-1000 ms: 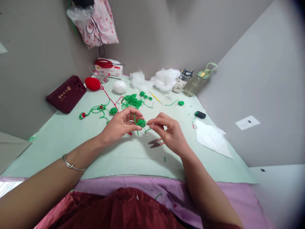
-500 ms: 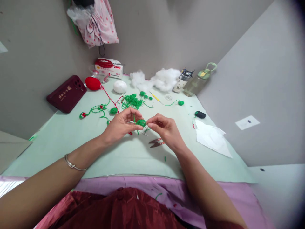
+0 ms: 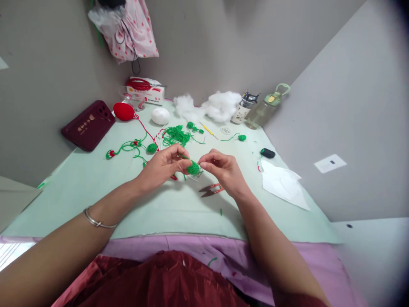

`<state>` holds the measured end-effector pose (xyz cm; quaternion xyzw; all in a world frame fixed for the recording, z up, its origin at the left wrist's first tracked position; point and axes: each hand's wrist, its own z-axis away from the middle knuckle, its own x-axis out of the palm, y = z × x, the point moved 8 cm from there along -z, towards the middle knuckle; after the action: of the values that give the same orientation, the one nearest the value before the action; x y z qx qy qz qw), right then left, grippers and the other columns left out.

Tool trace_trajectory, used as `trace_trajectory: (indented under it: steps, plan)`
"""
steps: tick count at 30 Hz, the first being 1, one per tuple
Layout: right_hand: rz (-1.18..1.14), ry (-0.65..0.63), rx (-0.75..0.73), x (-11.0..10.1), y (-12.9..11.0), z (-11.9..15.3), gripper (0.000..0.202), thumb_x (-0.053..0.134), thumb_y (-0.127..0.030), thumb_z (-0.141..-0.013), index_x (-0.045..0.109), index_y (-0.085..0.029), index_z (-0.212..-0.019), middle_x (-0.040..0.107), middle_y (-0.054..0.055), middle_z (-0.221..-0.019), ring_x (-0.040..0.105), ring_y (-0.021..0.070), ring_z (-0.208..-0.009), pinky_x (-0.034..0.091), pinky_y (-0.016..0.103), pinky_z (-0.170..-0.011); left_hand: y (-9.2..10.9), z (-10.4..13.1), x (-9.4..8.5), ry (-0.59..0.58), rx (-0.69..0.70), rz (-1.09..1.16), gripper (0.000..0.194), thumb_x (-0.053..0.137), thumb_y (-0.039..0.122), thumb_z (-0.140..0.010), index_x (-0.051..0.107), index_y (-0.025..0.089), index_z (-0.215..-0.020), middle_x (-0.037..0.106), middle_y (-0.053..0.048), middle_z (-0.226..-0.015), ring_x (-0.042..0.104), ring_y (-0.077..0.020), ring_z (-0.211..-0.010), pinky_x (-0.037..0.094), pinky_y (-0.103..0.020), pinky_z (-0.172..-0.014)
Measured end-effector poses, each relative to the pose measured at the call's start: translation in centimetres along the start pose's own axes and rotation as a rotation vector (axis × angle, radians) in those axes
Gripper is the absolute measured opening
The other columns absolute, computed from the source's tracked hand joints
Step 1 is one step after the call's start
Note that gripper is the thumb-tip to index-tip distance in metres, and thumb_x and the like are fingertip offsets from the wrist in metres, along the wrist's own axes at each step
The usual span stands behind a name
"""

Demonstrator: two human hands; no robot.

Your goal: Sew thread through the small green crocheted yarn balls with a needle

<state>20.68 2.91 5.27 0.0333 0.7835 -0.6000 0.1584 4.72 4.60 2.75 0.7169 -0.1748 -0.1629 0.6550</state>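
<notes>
My left hand (image 3: 162, 167) grips a small green crocheted piece (image 3: 193, 167), its rounded side showing between thumb and fingers. Just to the right, my right hand (image 3: 220, 167) is closed in a pinch close to the piece. Whatever sits in that pinch is too thin to make out. Below the right hand, thread snips (image 3: 211, 190) lie on the table with their blades pointing left. Green yarn scraps and a bit of red yarn (image 3: 174, 177) lie under the left hand.
Tangled green yarn (image 3: 176, 135), a white ball (image 3: 160, 116) and a red ball (image 3: 123, 111) lie beyond my hands. White stuffing (image 3: 222, 105), a yellow-handled crochet hook (image 3: 209, 129) and a bottle (image 3: 263, 110) are farther back. White paper (image 3: 284, 185) lies right, a maroon phone (image 3: 88, 125) left.
The green piece has turned in my left hand and shows more of its rounded, stitched side. My right hand has shifted slightly, still pinching beside it.
</notes>
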Motion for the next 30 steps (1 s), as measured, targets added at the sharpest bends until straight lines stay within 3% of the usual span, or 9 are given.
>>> trace_trajectory:
  steps: [4, 7, 10, 14, 17, 20, 24, 30]
  plan:
    - [-0.078, -0.047, 0.004, 0.1, 0.4, 0.0, 0.012, 0.078, -0.032, -0.083, 0.076, -0.021, -0.082, 0.061, 0.0, -0.08, 0.056, 0.0133, -0.076, 0.043, 0.029, -0.072, 0.6, -0.1, -1.3, 0.094, 0.027, 0.091, 0.034, 0.067, 0.049, -0.089, 0.061, 0.018, -0.076, 0.061, 0.001, -0.074, 0.06, -0.011, -0.066, 0.054, -0.026, -0.069]
    - [-0.103, -0.071, -0.009, 0.4, 0.3, 0.1, 0.01, 0.078, -0.031, -0.084, 0.077, -0.022, -0.083, 0.061, 0.0, -0.08, 0.055, 0.0128, -0.075, 0.043, 0.029, -0.072, 0.4, -0.3, -1.9, 0.144, -0.024, 0.286, 0.03, 0.072, 0.046, -0.085, 0.068, 0.016, -0.081, 0.067, -0.002, -0.087, 0.064, -0.0116, -0.074, 0.054, -0.022, -0.066]
    - [-0.104, -0.091, -0.019, 0.7, 0.2, 0.2, 0.01, 0.078, -0.032, -0.084, 0.078, -0.022, -0.084, 0.062, 0.0, -0.081, 0.056, 0.0132, -0.076, 0.044, 0.029, -0.074, 0.3, -0.3, -1.7, 0.122, -0.084, 0.498, 0.027, 0.082, 0.039, -0.077, 0.067, 0.016, -0.079, 0.065, -0.001, -0.084, 0.067, -0.0136, -0.084, 0.052, -0.017, -0.061]
    - [-0.13, -0.107, -0.016, 1.2, 0.0, 0.2, 0.013, 0.079, -0.034, -0.083, 0.078, -0.022, -0.083, 0.061, 0.001, -0.08, 0.056, 0.0133, -0.075, 0.044, 0.03, -0.074, 0.8, -0.2, -1.3, 0.047, -0.09, 0.612, 0.04, 0.086, 0.039, -0.073, 0.052, 0.017, -0.067, 0.047, 0.005, -0.065, 0.057, -0.0068, -0.06, 0.043, -0.014, -0.049]
    - [-0.135, -0.097, -0.024, 1.2, -0.1, 0.3, 0.013, 0.079, -0.035, -0.083, 0.077, -0.022, -0.082, 0.06, 0.0, -0.079, 0.055, 0.0129, -0.074, 0.044, 0.029, -0.073, 1.4, 0.0, -1.1, -0.028, -0.034, 0.491, 0.033, 0.082, 0.043, -0.078, 0.06, 0.019, -0.084, 0.047, 0.006, -0.068, 0.045, -0.0048, -0.053, 0.038, -0.016, -0.048]
    - [-0.106, -0.046, -0.049, 0.6, -0.4, 0.3, 0.012, 0.078, -0.034, -0.085, 0.077, -0.022, -0.083, 0.059, 0.0, -0.079, 0.053, 0.0124, -0.073, 0.042, 0.029, -0.071, 1.6, 0.2, -0.5, -0.128, 0.007, 0.237, 0.039, 0.079, 0.045, -0.079, 0.065, 0.023, -0.108, 0.058, 0.002, -0.082, 0.052, -0.0087, -0.063, 0.046, -0.021, -0.059]
    - [-0.009, 0.036, -0.091, -0.1, -0.6, 0.3, 0.015, 0.076, -0.037, -0.086, 0.077, -0.023, -0.082, 0.058, 0.0, -0.078, 0.053, 0.0136, -0.074, 0.042, 0.03, -0.069, 0.8, 0.4, 0.9, -0.266, -0.019, -0.062, 0.029, 0.072, 0.044, -0.085, 0.07, 0.023, -0.105, 0.065, -0.002, -0.09, 0.06, -0.0152, -0.078, 0.05, -0.027, -0.07]
    - [0.223, 0.141, -0.243, -0.1, -1.3, 0.5, 0.011, 0.07, -0.031, -0.091, 0.076, -0.023, -0.088, 0.062, 0.002, -0.083, 0.058, 0.0144, -0.077, 0.048, 0.03, -0.07, 0.1, 0.3, 0.9, -0.153, -0.021, -0.031, 0.029, 0.077, 0.041, -0.081, 0.067, 0.021, -0.101, 0.069, -0.005, -0.097, 0.063, -0.0177, -0.086, 0.047, -0.026, -0.065]
